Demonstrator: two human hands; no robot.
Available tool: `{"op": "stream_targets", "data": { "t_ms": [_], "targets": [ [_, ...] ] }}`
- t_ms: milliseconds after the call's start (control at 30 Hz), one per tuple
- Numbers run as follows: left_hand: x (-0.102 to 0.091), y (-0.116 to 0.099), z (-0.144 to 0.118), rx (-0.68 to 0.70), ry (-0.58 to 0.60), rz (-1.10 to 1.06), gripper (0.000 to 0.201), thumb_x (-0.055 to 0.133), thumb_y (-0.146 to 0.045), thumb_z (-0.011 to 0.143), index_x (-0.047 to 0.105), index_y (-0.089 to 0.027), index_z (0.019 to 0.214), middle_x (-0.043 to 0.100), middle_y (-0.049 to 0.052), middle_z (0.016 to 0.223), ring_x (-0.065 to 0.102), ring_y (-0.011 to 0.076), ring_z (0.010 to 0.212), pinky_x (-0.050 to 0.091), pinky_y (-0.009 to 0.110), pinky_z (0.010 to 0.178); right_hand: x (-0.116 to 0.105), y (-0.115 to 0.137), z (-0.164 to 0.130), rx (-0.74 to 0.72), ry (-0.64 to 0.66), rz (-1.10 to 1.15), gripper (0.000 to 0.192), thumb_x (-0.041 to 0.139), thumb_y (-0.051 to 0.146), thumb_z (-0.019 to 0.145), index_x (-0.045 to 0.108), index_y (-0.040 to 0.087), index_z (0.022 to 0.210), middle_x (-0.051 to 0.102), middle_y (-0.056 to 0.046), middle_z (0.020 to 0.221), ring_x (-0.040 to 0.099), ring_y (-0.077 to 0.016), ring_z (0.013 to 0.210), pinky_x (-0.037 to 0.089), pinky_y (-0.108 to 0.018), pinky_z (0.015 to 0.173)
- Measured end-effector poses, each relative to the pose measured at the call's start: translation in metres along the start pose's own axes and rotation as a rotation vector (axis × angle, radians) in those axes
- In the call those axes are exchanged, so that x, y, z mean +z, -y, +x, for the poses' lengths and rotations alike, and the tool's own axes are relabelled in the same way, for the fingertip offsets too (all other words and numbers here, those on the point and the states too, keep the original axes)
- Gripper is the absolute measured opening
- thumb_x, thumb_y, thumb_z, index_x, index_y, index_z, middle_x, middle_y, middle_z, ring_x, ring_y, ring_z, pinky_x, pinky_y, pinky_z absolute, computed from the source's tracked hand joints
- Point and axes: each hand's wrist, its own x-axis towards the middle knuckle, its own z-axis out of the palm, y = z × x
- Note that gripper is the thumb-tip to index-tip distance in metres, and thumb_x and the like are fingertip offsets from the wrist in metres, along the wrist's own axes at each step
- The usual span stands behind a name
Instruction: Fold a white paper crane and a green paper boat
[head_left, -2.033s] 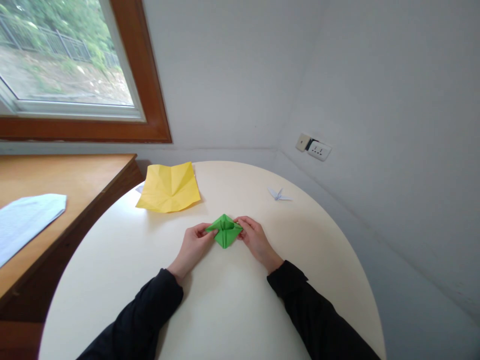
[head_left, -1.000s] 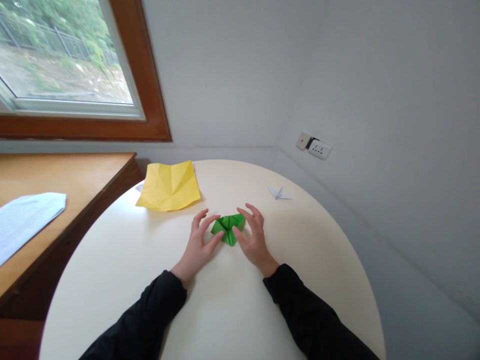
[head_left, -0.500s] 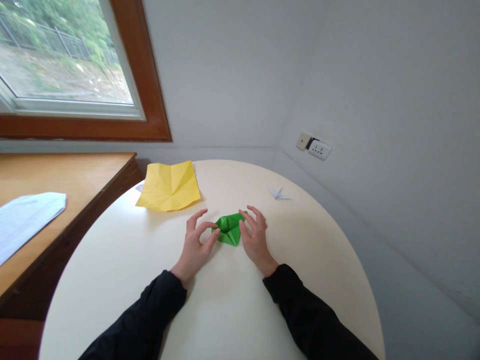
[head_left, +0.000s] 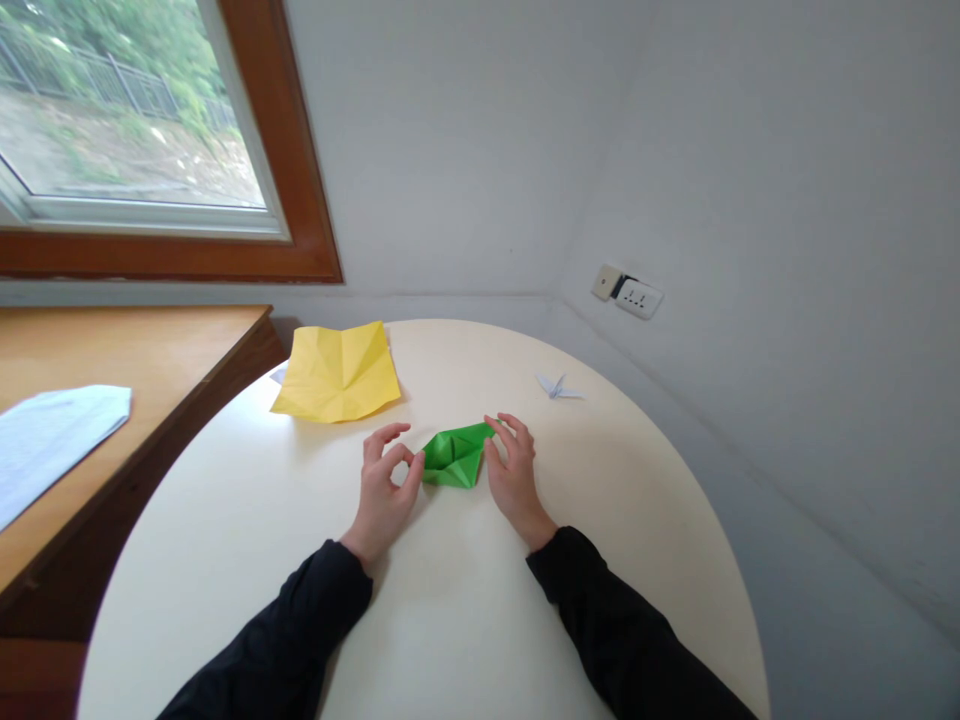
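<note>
A green sheet of origami paper [head_left: 456,458], partly folded with raised creases, lies on the white round table [head_left: 442,610] between my hands. My left hand [head_left: 386,495] pinches its left corner between thumb and index finger, the other fingers lifted and curled. At the paper's right end my right hand [head_left: 516,480] holds the upper corner, thumb and fingertips close together around it. Part of that corner is hidden behind the fingers.
Creased yellow paper [head_left: 337,375] lies at the back left of the table. A small white folded paper piece [head_left: 559,388] sits at the back right. To the left stands a wooden desk [head_left: 187,345] with a pale blue sheet [head_left: 60,445]. Walls border the table behind and on the right.
My left hand has shifted slightly left, and the green paper is drawn wider with its left part more opened out. My right hand has barely moved.
</note>
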Motion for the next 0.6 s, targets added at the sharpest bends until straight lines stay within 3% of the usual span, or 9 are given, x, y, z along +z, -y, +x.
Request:
{"op": "stream_targets", "data": {
  "t_ms": [200,367,500,600],
  "targets": [
    [0.0001,0.001,0.0007,-0.016,-0.003,-0.005,0.023,0.053,-0.021,0.082,0.047,-0.019,0.06,0.058,0.008,0.104,0.052,0.0226,0.099,0.042,0.043,0.087,0.0006,-0.0028,0.001,0.02,0.013,0.048,0.032,0.044,0.024,0.083,0.063,0.022,0.108,0.055,-0.009,0.114,0.047,-0.0243,0.112,0.034,-0.047,0.099],
    [0.0006,0.0007,0.0,-0.027,0.027,-0.025,0.018,0.054,-0.025,0.083,0.056,-0.019,0.066,0.055,0.008,0.107,0.05,0.0235,0.102,0.041,0.045,0.09,0.0009,-0.0057,0.0015,0.045,0.09,0.156,0.036,0.039,0.02,0.083,0.063,0.023,0.11,0.056,-0.008,0.111,0.047,-0.0223,0.112,0.036,-0.044,0.099],
    [-0.0005,0.0003,-0.0005,-0.041,0.057,-0.069,0.017,0.05,-0.029,0.087,0.065,-0.022,0.091,0.052,0.009,0.112,0.048,0.0234,0.107,0.04,0.044,0.094,0.0005,-0.0064,0.0012,0.036,0.083,0.175,0.043,0.036,0.012,0.078,0.064,0.023,0.108,0.056,-0.007,0.109,0.048,-0.0207,0.11,0.037,-0.041,0.099],
    [-0.0004,0.0026,-0.0002,-0.069,0.045,-0.114,0.027,0.045,-0.031,0.089,0.057,-0.024,0.113,0.051,0.009,0.114,0.046,0.0235,0.111,0.038,0.044,0.097,0.0,-0.0055,0.0002,0.022,0.067,0.138,0.049,0.036,0.006,0.072,0.065,0.024,0.106,0.056,-0.006,0.107,0.048,-0.021,0.109,0.038,-0.041,0.099]
  ]
}}
